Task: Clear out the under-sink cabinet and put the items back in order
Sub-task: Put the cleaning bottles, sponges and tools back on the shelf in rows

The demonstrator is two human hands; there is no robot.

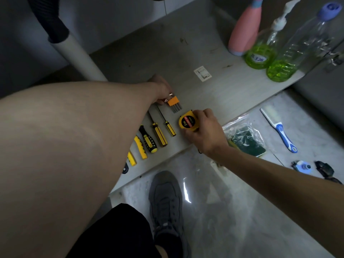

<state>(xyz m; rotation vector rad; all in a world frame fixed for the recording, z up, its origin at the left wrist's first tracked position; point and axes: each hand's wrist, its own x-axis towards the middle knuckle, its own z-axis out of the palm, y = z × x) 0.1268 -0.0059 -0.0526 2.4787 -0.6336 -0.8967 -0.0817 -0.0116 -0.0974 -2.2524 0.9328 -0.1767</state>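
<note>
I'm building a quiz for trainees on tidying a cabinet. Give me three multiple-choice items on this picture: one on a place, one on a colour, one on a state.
1. Where does the brush lie?
A. on the cabinet shelf
B. on the floor outside
C. in the bag

2. What colour is the liquid in the clear bottles?
A. green
B. red
C. blue

3. What is the right hand doing?
A. hanging free
B. gripping the tape measure
C. holding a bottle

Answers:
B, the brush lies on the pale floor.
A, both clear bottles hold green liquid.
B, the right hand closes on the tape measure.
</note>
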